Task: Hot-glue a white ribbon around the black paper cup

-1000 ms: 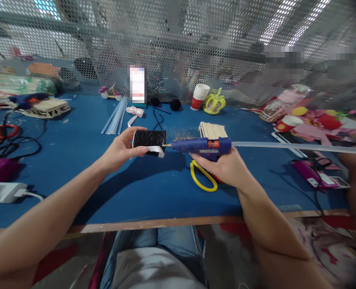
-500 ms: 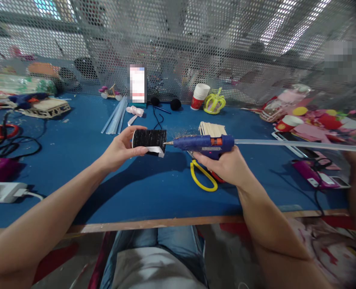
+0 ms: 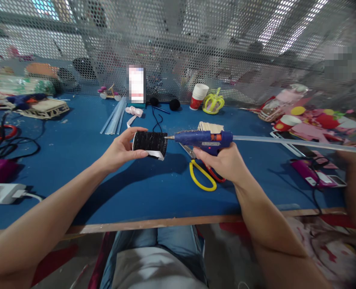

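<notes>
My left hand (image 3: 122, 149) is closed around a black yarn-wrapped cup (image 3: 149, 143), held on its side above the table. The cup has a white rim at the left, and a white strip (image 3: 156, 154) shows along its lower side. In my right hand (image 3: 224, 158) is a blue hot glue gun (image 3: 196, 139) with its red light on. Its metal nozzle points left and meets the upper right edge of the cup. A long clear glue stick (image 3: 271, 139) runs out of the gun's back. Scissors (image 3: 202, 176) with yellow and red handles lie below the gun.
Behind my hands are glue sticks (image 3: 115, 116), a pink ribbon (image 3: 134, 111), black pompoms (image 3: 174, 104), stacked paper cups (image 3: 199, 96), a yellow-green crown (image 3: 213, 102) and wooden sticks (image 3: 210, 127). A white power strip (image 3: 3, 192) sits left. Perforated metal screen (image 3: 171, 48) stands behind.
The glue gun's nozzle has moved slightly left and up, to the cup's upper right edge. The cup has tilted a little, its right end lower. More of the scissors shows.
</notes>
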`<state>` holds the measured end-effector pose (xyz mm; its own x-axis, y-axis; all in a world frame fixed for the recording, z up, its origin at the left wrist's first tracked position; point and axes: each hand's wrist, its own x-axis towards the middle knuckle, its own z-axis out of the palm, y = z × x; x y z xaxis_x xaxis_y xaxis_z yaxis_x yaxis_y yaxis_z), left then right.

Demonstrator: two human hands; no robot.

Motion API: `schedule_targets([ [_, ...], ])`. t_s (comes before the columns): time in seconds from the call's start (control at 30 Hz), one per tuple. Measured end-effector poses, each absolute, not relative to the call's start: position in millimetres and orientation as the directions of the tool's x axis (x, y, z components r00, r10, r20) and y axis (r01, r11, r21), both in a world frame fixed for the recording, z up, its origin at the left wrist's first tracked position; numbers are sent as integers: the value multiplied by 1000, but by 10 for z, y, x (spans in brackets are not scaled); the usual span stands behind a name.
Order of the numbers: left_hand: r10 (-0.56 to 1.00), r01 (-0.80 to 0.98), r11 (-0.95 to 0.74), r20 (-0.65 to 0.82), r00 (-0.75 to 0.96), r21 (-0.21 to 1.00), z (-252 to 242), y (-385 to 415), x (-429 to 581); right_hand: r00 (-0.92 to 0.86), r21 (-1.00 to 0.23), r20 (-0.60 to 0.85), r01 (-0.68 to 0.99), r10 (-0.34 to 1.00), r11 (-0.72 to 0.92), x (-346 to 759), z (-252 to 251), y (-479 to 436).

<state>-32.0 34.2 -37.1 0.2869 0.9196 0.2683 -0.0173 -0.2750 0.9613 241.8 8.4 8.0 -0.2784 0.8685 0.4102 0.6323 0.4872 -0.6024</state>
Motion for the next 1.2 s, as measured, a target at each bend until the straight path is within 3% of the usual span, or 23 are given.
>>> schedule_targets([
  [0.43,902,-29,-311,304,307,950,-385,344,-322,-227,-763,289,532,930,367,2412,37,120],
  [0.8,918,-35,-288,286,275,957,-396,357,-328,-306,-763,277,506,911,402,2429,67,101],
  [1.1,903,-47,-312,311,298,949,-396,343,-298,-182,-806,290,484,940,342,2449,37,159],
  [1.2,906,-41,-293,291,307,955,-370,314,-279,-189,-840,235,454,953,297,2476,46,209],
])
